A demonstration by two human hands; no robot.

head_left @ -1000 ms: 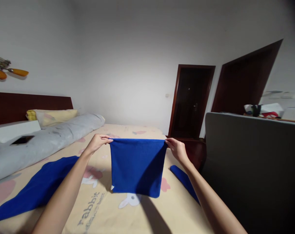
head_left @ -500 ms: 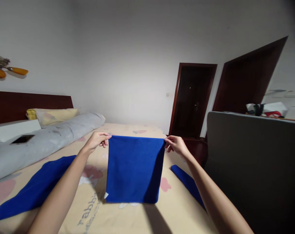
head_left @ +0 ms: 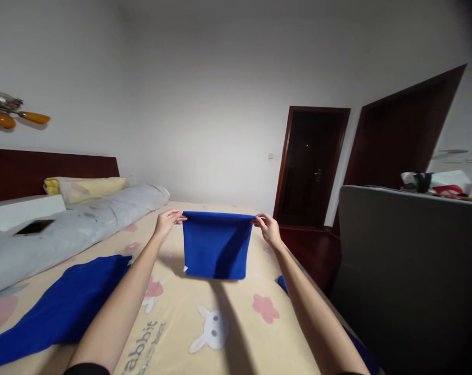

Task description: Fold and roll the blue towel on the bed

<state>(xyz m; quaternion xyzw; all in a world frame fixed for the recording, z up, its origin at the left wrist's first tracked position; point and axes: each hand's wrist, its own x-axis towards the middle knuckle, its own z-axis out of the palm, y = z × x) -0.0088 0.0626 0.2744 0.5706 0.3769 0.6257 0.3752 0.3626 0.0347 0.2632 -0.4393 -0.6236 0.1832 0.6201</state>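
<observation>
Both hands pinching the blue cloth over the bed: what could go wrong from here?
The blue cloth hangs from fingertip pinches at its top corners, left hand and right hand; one slip would likely drop that side and skew it. The arms are stretched far over the bed, so placement may be imprecise.

This was a home bedroom. A bed (head_left: 220, 333) with a cartoon rabbit sheet filled the middle; its wooden headboard (head_left: 52, 169), a pillow (head_left: 87, 188) and a rolled quilt (head_left: 75, 229) lay at 9 o'clock. Two dark doors (head_left: 311, 164) stood at 2 o'clock.
</observation>
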